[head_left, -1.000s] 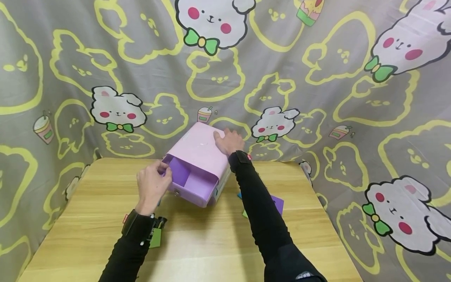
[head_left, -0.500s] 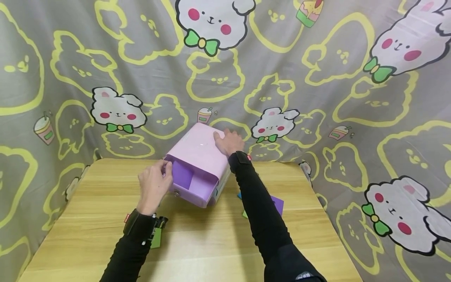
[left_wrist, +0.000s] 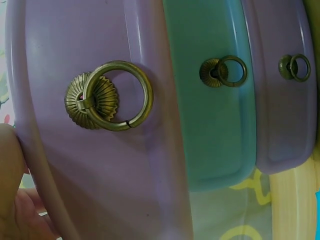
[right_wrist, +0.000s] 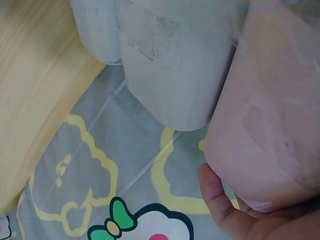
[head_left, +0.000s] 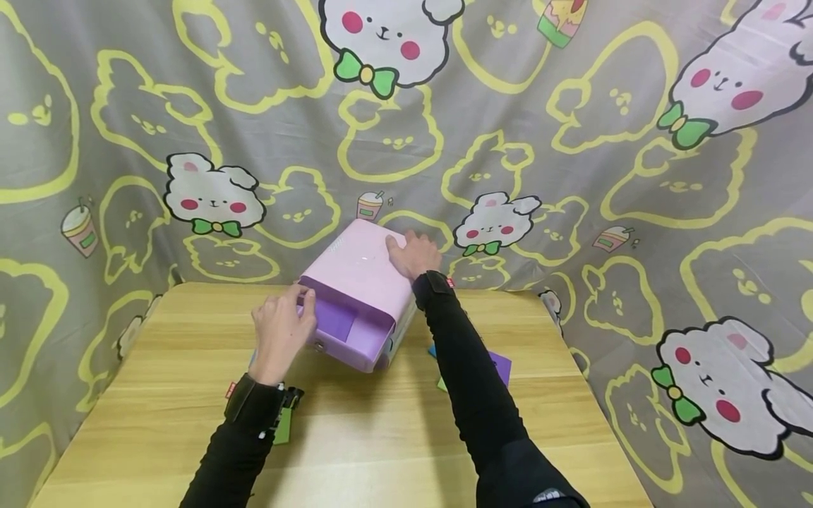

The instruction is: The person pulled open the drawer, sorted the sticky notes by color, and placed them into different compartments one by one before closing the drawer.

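Observation:
A small drawer cabinet with a pink top (head_left: 356, 271) stands on the table, its purple top drawer (head_left: 346, 353) pulled out. Inside the drawer lies a darker purple square sheet (head_left: 335, 322). My left hand (head_left: 281, 328) reaches to the drawer's left front corner, thumb and forefinger curled together at the sheet's left end; the fingertips are partly hidden. In the left wrist view a brass ring pull (left_wrist: 117, 95) hangs on the drawer front, with a teal drawer (left_wrist: 212, 125) below it. My right hand (head_left: 416, 256) grips the cabinet's rear right edge, thumb on top, fingers bent over the edge.
A purple square (head_left: 502, 367) and green and blue pieces lie to the right, partly behind the right sleeve. A green piece (head_left: 283, 427) lies by the left wrist. A patterned curtain (head_left: 396, 155) hangs around the wooden table (head_left: 356, 451).
My left hand has shifted slightly right at the drawer corner. The darker purple sheet has moved right and forward inside the drawer. The cabinet and my right hand have stayed in place.

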Demonstrator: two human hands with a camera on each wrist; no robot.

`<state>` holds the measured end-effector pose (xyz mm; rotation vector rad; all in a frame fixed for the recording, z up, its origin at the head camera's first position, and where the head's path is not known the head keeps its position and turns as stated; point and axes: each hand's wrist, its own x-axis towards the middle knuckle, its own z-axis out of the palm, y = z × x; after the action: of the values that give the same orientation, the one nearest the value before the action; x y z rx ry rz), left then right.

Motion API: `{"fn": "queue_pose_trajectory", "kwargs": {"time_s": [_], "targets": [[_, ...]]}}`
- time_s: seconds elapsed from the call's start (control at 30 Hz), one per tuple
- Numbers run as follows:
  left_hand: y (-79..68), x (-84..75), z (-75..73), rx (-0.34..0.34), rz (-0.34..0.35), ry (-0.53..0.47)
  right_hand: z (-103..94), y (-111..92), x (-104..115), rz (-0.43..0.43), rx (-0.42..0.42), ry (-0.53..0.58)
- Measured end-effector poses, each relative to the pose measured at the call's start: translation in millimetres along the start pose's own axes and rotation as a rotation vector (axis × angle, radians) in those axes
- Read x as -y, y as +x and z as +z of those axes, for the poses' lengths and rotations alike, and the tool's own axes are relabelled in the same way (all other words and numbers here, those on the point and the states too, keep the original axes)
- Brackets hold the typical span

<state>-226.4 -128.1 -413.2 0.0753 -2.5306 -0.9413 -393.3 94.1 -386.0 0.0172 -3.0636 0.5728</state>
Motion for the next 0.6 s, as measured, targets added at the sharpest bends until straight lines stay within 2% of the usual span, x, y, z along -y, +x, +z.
{"fn": "queue_pose_trajectory", "kwargs": {"time_s": [0.3, 0.5, 0.6], "targets": [[6.5, -4.0, -0.7, -0.024, 0.107, 0.033, 0.3, 3, 0, 0.008, 0.007, -0.005], [13.7, -7.6, -6.0, 0.095, 0.221, 0.129, 1.2, 4, 0, 0.011, 0.006, -0.005], [17.1, -8.9, -8.1, 0.163, 0.238, 0.163, 1.9, 4, 0, 0.011, 0.001, 0.002]]}}
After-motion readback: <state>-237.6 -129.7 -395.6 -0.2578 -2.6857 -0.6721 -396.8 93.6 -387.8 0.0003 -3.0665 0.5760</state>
